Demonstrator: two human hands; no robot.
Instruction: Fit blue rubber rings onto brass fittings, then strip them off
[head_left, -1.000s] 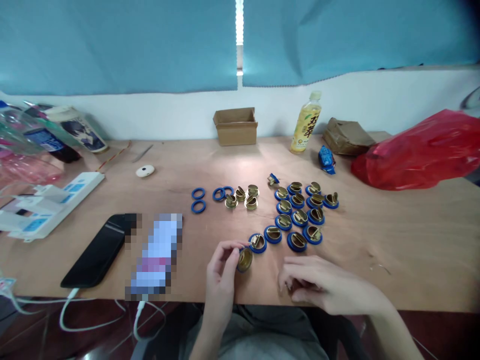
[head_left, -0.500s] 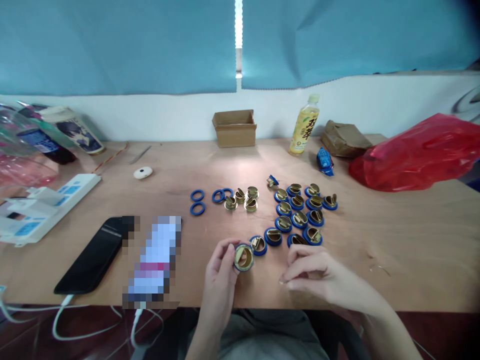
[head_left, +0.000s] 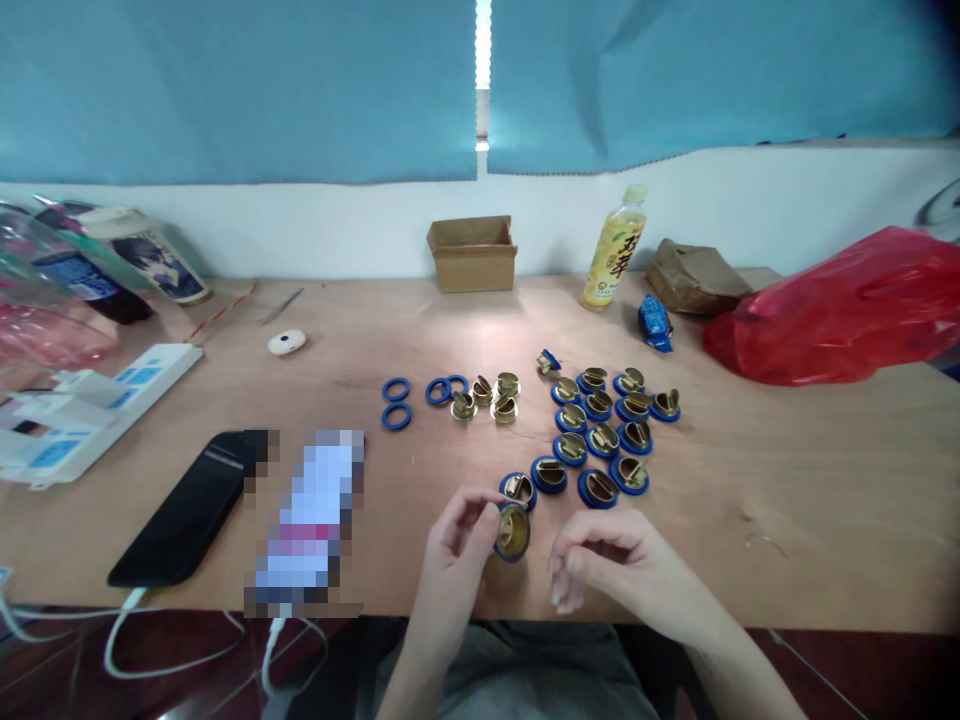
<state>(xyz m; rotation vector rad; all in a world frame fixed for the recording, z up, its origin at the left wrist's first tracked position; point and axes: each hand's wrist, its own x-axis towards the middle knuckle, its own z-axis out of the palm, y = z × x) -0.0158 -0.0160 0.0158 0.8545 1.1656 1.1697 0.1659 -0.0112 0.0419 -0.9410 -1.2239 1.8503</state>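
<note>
My left hand (head_left: 466, 545) pinches the edge of a round brass fitting with a blue ring (head_left: 513, 533) between thumb and fingers. The fitting is tilted, its hollow side facing me. Just to its right, my right hand (head_left: 611, 565) is curled with the fingers bent downward, slightly blurred; whatever it may hold is hidden. Beyond both hands several more brass fittings with blue rings (head_left: 598, 488) lie on the wooden table. Farther left is a small cluster of brass fittings without blue rings (head_left: 505, 408), beside several loose blue rings (head_left: 396, 416).
A black phone (head_left: 184, 510) and a pixelated screen (head_left: 307, 520) lie at left, with charging cables. Behind them is a white power strip (head_left: 112, 410). Along the back stand a cardboard box (head_left: 474, 268) and a yellow drink bottle (head_left: 615, 250). A red plastic bag (head_left: 832, 315) lies right.
My left hand has moved slightly right with the brass fitting, which is now turned differently. My right hand has shifted a little down and left, its fingers now pointing downward.
</note>
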